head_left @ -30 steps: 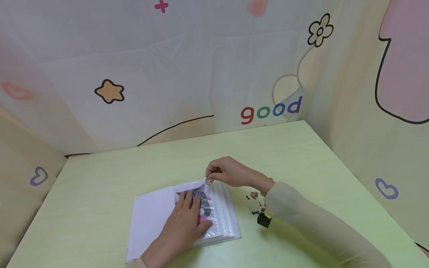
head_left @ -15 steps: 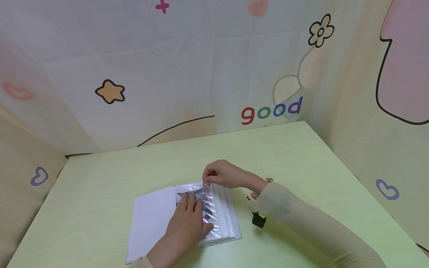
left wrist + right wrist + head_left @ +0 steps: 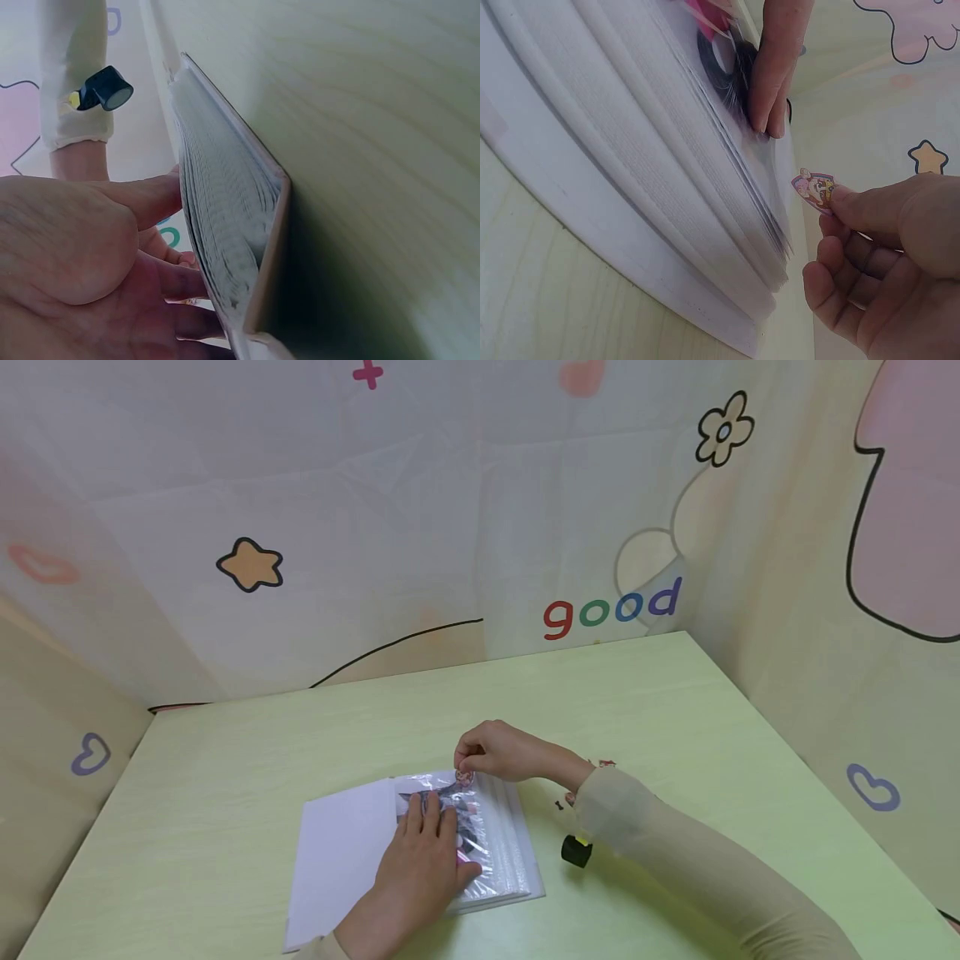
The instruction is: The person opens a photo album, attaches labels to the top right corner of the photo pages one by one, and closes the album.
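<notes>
A photo album [image 3: 341, 852] lies open on the table, its white cover flipped to the left. Under a glossy clear sleeve on the top page is a picture of a grey cat [image 3: 724, 64] with pink parts. My left hand [image 3: 418, 860] rests on this page with fingers extended, covering much of the picture. Between thumb and index finger my right hand [image 3: 498, 753] pinches a small colourful cartoon sticker [image 3: 814, 190] by its edge. In the head view the sticker overlaps the page's upper right corner; the right wrist view shows it close by the page edge.
Right of the album, several small cut-out pieces [image 3: 606, 763] lie on the pale green table [image 3: 637, 693], partly hidden by my right sleeve [image 3: 675, 835]. A black wrist camera [image 3: 577, 852] hangs below that sleeve. Printed fabric walls [image 3: 360, 543] enclose the table.
My right hand has moved slightly left and down, bringing the sticker over the page's upper right corner. My left hand has shifted a little right on the page.
</notes>
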Action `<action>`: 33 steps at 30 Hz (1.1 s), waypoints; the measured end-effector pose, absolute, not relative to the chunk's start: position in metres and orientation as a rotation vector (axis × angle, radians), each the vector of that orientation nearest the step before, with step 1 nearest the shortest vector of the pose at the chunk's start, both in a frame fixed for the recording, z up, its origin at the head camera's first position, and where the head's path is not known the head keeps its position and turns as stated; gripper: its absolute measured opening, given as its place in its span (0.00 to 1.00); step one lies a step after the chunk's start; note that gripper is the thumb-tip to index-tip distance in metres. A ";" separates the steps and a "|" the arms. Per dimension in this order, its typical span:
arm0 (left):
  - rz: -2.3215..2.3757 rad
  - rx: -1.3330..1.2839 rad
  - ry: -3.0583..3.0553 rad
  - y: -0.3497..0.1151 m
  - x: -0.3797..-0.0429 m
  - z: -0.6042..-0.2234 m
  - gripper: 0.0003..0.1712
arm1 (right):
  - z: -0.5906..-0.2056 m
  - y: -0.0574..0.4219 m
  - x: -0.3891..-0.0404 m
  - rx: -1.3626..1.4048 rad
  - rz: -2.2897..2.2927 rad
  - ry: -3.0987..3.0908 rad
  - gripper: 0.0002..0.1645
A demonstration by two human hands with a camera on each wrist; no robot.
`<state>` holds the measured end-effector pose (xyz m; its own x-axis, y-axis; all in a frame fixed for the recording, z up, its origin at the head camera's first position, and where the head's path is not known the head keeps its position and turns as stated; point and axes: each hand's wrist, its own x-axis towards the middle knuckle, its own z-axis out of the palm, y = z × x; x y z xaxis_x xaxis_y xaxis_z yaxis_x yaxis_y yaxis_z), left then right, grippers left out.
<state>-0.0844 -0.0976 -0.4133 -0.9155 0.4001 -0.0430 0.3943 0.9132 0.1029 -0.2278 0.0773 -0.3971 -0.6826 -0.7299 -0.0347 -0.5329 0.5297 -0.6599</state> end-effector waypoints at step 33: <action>0.090 0.677 3.054 -0.100 -0.083 -0.419 0.45 | -0.416 0.069 -0.230 -1.082 -0.798 2.547 0.06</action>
